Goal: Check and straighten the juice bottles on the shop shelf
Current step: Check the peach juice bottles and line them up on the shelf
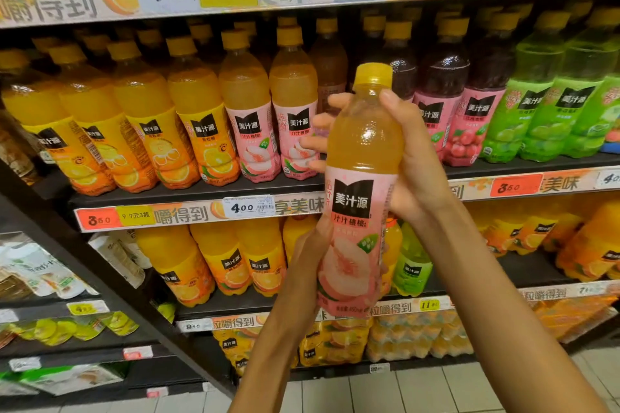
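Observation:
I hold a peach juice bottle (360,178) with a pink label and yellow cap upright in front of the shelf. My right hand (412,157) grips its upper half, thumb near the neck and fingers wrapped behind. My left hand (310,255) grips the lower labelled part from the left. Behind it, on the shelf (201,191), two more peach bottles (271,117) stand in a row with a gap to their right. Orange juice bottles (141,124) fill the left side of that row.
Dark red juice bottles (466,104) and green ones (550,100) stand right of the gap. Lower shelves carry more orange bottles (228,265) and multipacks (402,335). Pouch drinks (43,275) fill a side rack at left. Tiled floor (402,392) runs below.

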